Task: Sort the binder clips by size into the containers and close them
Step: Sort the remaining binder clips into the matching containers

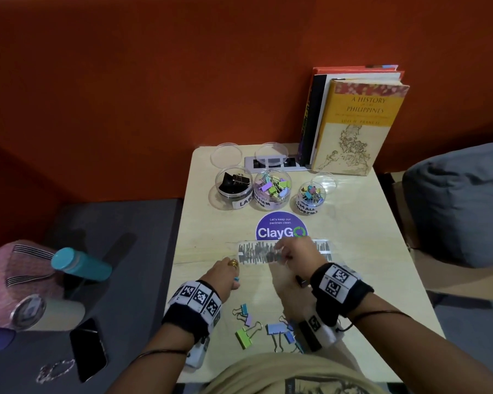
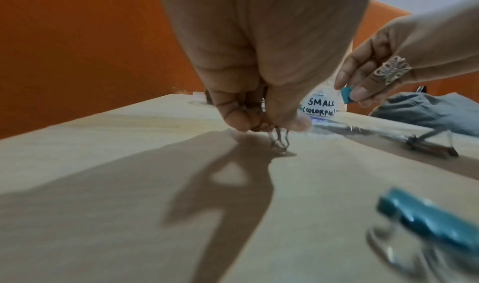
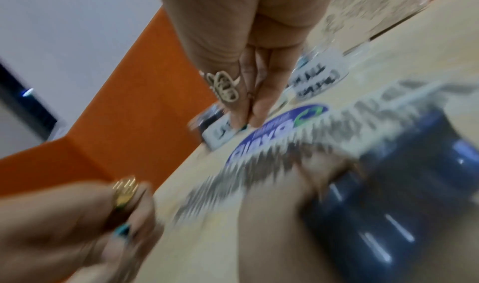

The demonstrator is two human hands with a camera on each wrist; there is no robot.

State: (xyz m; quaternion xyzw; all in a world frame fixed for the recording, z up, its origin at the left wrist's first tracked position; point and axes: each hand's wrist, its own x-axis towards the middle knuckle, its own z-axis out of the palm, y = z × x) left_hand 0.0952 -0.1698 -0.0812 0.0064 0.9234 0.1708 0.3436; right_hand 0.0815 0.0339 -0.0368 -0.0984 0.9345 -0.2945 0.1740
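Note:
Three clear tubs stand open at the back of the table: large [image 1: 234, 186] with black clips, medium [image 1: 272, 189] and small [image 1: 312, 196] with coloured ones. My left hand [image 1: 225, 272] is low over the table and pinches a small clip whose wire handles [image 2: 278, 142] hang onto the surface; its body is hidden. My right hand [image 1: 292, 251] hovers over the purple sticker's edge and pinches a small teal clip [image 2: 346, 94]. Another teal clip [image 1: 236, 279] lies beside my left hand. Several loose clips, among them a green one [image 1: 244, 335] and a blue one [image 1: 276, 328], lie near the front edge.
Three clear lids [image 1: 227, 155] [image 1: 271, 153] [image 1: 326, 180] lie behind and beside the tubs. Books [image 1: 356, 120] stand at the back right. A black clip [image 1: 300, 280] lies by my right wrist. On the grey seat to the left are a teal bottle [image 1: 80, 264] and a phone [image 1: 87, 349].

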